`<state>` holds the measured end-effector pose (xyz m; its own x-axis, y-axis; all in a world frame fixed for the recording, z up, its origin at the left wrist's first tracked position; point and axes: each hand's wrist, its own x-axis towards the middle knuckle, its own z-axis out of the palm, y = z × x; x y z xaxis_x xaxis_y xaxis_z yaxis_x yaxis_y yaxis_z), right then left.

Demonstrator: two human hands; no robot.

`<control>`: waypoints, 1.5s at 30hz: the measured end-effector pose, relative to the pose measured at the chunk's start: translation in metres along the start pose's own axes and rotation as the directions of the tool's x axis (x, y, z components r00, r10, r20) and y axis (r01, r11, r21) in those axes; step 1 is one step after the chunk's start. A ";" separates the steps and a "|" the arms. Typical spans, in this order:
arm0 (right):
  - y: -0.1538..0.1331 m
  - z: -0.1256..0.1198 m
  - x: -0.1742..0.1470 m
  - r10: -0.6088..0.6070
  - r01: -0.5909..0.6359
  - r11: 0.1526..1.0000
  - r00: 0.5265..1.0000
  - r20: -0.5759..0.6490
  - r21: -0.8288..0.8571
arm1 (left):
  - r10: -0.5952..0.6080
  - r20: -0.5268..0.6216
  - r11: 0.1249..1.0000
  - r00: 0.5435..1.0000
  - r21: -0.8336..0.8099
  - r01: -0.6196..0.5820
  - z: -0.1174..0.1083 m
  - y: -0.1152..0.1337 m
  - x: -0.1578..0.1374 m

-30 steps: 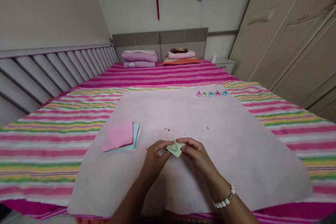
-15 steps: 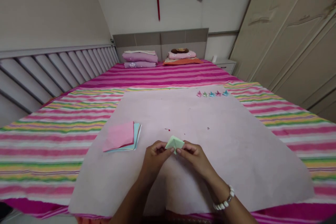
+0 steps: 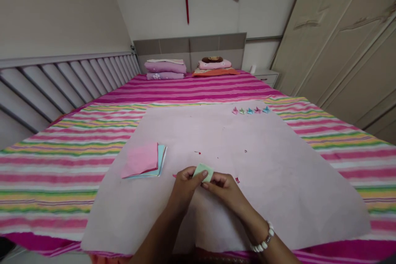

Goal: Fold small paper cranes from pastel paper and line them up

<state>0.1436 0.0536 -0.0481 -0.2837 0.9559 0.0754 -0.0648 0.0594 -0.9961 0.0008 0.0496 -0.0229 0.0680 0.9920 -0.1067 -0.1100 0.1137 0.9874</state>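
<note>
A small folded piece of light green paper (image 3: 201,169) is held just above the pale sheet, between both hands. My left hand (image 3: 185,185) pinches it, the thumb lying across its front face. My right hand (image 3: 225,189) grips the lower right edge with thumb and fingers; a beaded bracelet (image 3: 265,240) circles that wrist. To the left lies a stack of square paper, pink (image 3: 142,158) on top with light blue (image 3: 161,160) showing beneath. Several small folded paper pieces in pink, green and blue (image 3: 250,110) stand in a row at the sheet's far right.
The large pale sheet (image 3: 297,198) covers the striped bedspread (image 3: 46,173). Small dark and red marks (image 3: 198,152) dot its middle. A bed rail (image 3: 71,76) runs along the left. Folded bedding (image 3: 165,69) sits by the headboard (image 3: 167,45), and a wardrobe (image 3: 343,41) stands at right.
The green paper has turned from a pointed, diamond-like shape with a centre crease to a flatter square. My left thumb has moved up over its face, and my right hand has shifted slightly lower.
</note>
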 end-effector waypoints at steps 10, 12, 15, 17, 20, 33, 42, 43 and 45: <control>-0.005 0.003 -0.001 0.112 -0.118 0.987 0.992 0.057 0.112 | 0.017 0.192 0.998 0.981 0.056 -0.028 0.004 0.011 -0.003; -0.005 0.004 -0.002 0.105 -0.110 0.989 0.993 0.052 0.101 | 0.011 0.177 0.998 0.984 0.060 -0.022 0.003 0.013 -0.003; -0.005 0.003 -0.003 0.095 -0.099 0.992 0.994 0.050 0.078 | 0.026 0.166 0.995 0.986 0.095 -0.043 0.001 0.015 -0.001; -0.006 0.002 -0.003 0.095 -0.098 0.993 0.994 0.058 0.063 | 0.040 0.161 0.992 0.986 0.107 -0.058 -0.001 0.016 0.000; -0.006 0.001 -0.003 0.103 -0.107 0.992 0.992 0.069 0.060 | 0.019 0.183 0.997 0.983 0.066 -0.031 -0.002 0.018 -0.001; -0.006 0.006 -0.007 0.101 -0.107 0.992 0.991 0.090 0.061 | -0.029 0.208 0.999 0.978 0.031 0.024 0.004 0.015 0.000; -0.005 0.006 -0.008 0.140 -0.147 0.983 0.988 0.063 0.110 | 0.020 -0.002 0.994 1.000 0.111 -0.020 0.000 0.013 -0.002; -0.005 0.006 -0.008 0.145 -0.152 0.981 0.987 0.068 0.120 | 0.027 -0.028 0.992 0.999 0.122 -0.023 -0.001 0.012 -0.001; -0.004 0.007 -0.008 0.156 -0.164 0.977 0.985 0.070 0.139 | 0.016 -0.043 0.992 0.999 0.122 -0.011 -0.002 0.012 0.000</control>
<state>0.1393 0.0439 -0.0443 -0.3571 0.9308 -0.0776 -0.1497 -0.1391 -0.9789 -0.0029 0.0508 -0.0113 0.0238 0.9951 -0.0956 0.0113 0.0953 0.9954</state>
